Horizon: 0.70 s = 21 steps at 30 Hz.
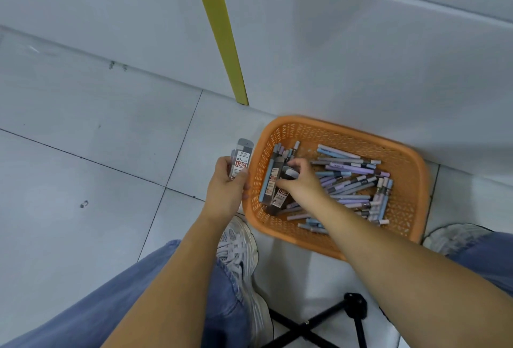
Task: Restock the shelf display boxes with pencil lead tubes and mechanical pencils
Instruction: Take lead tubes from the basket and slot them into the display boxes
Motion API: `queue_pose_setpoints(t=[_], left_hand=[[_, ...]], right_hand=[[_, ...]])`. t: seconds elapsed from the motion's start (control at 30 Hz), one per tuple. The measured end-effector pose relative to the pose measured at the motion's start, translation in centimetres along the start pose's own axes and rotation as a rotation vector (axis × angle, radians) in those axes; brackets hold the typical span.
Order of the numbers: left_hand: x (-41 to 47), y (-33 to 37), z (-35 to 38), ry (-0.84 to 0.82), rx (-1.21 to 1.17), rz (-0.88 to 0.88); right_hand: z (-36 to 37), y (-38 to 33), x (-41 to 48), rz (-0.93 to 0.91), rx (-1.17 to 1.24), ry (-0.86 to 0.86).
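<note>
An orange plastic basket (410,170) sits on the floor against a white shelf base. It holds several pastel mechanical pencils (349,170) and a few dark lead tubes (273,181) at its left side. My left hand (227,189) hovers just left of the basket and grips a small stack of lead tubes (242,160) with red-and-white labels, standing upright. My right hand (298,181) reaches into the basket's left part, its fingers curled round another lead tube (290,173).
White shelf base panels (333,56) and a yellow upright strip (224,34) rise behind the basket. Grey floor tiles (97,139) spread to the left. My shoes (238,247) and jeans are below, with a black folding stand (349,317) between my feet.
</note>
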State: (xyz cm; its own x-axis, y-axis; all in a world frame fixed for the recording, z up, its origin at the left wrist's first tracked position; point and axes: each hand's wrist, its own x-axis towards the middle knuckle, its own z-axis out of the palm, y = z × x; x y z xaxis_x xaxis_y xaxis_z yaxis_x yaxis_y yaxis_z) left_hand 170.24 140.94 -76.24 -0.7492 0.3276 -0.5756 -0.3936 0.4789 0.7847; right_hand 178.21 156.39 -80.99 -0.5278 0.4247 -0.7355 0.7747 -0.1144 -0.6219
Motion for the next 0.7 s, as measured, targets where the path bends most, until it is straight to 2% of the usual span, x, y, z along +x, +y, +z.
queue_pose_setpoints(t=[0.17,0.37,0.47,0.6,0.7], left_hand=[[-0.1,0.0,0.0,-0.006,0.002,0.003],[-0.3,1.2,-0.1,-0.041,0.000,-0.020],[-0.8,3.2,0.0,-0.128,-0.026,-0.070],[-2.3,7.4,1.0,-0.277,-0.084,-0.148],[-4.3,11.0,2.6,-0.377,-0.092,-0.118]], right_hand=[[1.8,0.0,0.9,-0.073,-0.182,0.109],[-1.3,0.4,0.3,-0.086,-0.160,0.045],[-4.6,-0.9,-1.4,-0.153,-0.145,0.054],[-10.1,-4.7,-5.7,-0.326,-0.242,0.090],[-13.9,-8.4,-10.1,-0.447,-0.265,0.092]])
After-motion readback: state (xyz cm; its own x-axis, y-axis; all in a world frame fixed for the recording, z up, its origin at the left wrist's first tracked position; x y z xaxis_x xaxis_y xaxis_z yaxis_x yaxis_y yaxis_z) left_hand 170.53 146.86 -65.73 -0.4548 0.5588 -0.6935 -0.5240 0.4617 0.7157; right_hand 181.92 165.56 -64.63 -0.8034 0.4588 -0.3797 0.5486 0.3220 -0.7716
